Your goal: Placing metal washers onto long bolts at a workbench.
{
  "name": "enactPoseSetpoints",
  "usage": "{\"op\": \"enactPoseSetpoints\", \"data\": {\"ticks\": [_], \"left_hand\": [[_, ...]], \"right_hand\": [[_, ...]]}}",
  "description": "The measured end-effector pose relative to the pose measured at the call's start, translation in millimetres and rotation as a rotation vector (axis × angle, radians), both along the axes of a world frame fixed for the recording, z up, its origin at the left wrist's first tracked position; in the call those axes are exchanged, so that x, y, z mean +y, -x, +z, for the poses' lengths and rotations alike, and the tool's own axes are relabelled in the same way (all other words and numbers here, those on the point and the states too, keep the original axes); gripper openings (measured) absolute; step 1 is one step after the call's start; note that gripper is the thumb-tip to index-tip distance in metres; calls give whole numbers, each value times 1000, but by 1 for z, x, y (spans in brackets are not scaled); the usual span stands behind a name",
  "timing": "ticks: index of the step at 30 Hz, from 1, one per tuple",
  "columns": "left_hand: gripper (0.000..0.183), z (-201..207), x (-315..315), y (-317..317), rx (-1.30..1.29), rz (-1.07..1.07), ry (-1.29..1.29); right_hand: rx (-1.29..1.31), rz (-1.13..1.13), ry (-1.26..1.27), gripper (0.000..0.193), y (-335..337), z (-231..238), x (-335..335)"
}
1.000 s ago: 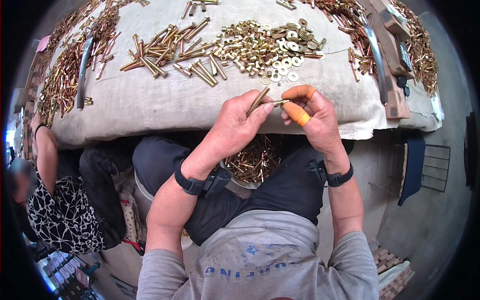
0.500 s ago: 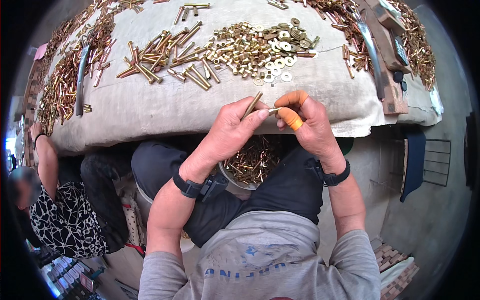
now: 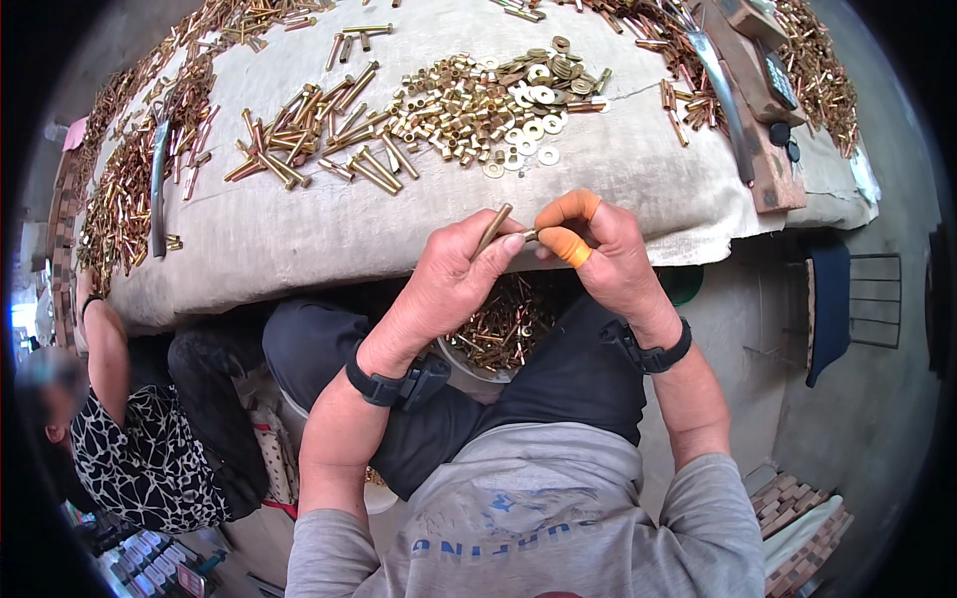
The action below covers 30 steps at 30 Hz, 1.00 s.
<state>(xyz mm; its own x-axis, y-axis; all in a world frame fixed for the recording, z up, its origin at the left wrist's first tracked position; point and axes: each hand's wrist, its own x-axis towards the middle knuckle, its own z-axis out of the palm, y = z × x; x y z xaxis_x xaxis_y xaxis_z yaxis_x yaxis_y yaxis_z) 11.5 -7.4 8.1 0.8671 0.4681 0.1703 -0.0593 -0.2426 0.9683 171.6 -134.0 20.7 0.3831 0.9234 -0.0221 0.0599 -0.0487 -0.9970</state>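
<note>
My left hand is closed around a brass-coloured metal sleeve that slants up past its fingers. Between the thumb of that hand and my right hand a small metal end shows; its full shape is hidden by the fingers. Orange finger covers sit on the right thumb and forefinger, which pinch at that end. Both hands are above the front edge of a cloth-covered table. Beyond them lie loose bolts, short brass-coloured collars and flat washers.
Below my hands a tub of metal pieces stands between my knees. Larger bolt heaps lie left and right, with curved metal bars beside them. A wooden block is at right. Another person sits at left.
My hands stay together, and the right fingers have closed in on the small metal end. The view has shifted slightly. The other person's arm has moved a little.
</note>
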Motion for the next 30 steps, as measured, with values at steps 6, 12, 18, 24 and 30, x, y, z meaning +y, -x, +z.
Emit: {"op": "enactPoseSetpoints", "data": {"ticks": [6, 12, 18, 24, 30], "left_hand": [[21, 8, 6, 4, 122, -130, 630], [21, 9, 8, 7, 126, -170, 668], [15, 5, -2, 4, -31, -27, -100], [11, 7, -9, 2, 20, -11, -130], [11, 1, -8, 1, -114, 14, -243]], "right_hand": [[-185, -18, -101, 12, 1, 2, -1], [-445, 22, -226, 11, 0, 5, -3], [-191, 84, 61, 16, -6, -1, -3], [-82, -105, -67, 30, 8, -5, 2], [80, 239, 166, 58, -13, -1, -8]]}}
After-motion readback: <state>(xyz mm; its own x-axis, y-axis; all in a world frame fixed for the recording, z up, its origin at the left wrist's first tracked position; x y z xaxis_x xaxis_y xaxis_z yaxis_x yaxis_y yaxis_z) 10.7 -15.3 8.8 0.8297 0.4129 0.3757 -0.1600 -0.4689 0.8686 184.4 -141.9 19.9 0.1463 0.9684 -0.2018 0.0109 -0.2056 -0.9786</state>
